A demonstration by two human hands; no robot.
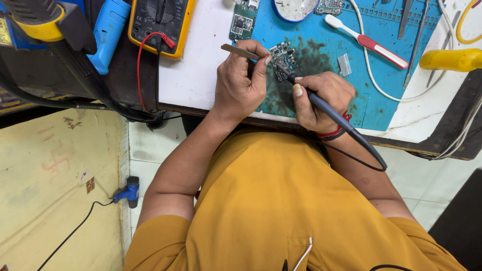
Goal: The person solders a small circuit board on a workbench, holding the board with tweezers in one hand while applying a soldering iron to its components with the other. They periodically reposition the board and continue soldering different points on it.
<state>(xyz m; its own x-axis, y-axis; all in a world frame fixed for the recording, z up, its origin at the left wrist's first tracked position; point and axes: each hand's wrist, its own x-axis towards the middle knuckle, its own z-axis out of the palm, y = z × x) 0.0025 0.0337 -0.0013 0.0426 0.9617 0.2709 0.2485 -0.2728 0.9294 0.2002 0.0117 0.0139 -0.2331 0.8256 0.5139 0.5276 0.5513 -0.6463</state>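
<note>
A small green circuit board (282, 56) lies on a stained blue work mat (386, 90) at the bench edge. My left hand (240, 86) pinches metal tweezers (240, 50), whose body points left while the tip end reaches toward the board. My right hand (321, 100) grips a dark soldering iron (326, 111) like a pen, with its tip touching the board's lower edge. The iron's black cord runs down to the right over my wrist. Both hands rest close together just below the board.
A yellow multimeter (160, 22) with red lead sits at upper left beside a blue tool (108, 35). Another green board (242, 22), a white-and-red brush (366, 41), a small metal piece (344, 64), metal picks (404, 20) and a yellow handle (452, 59) lie around.
</note>
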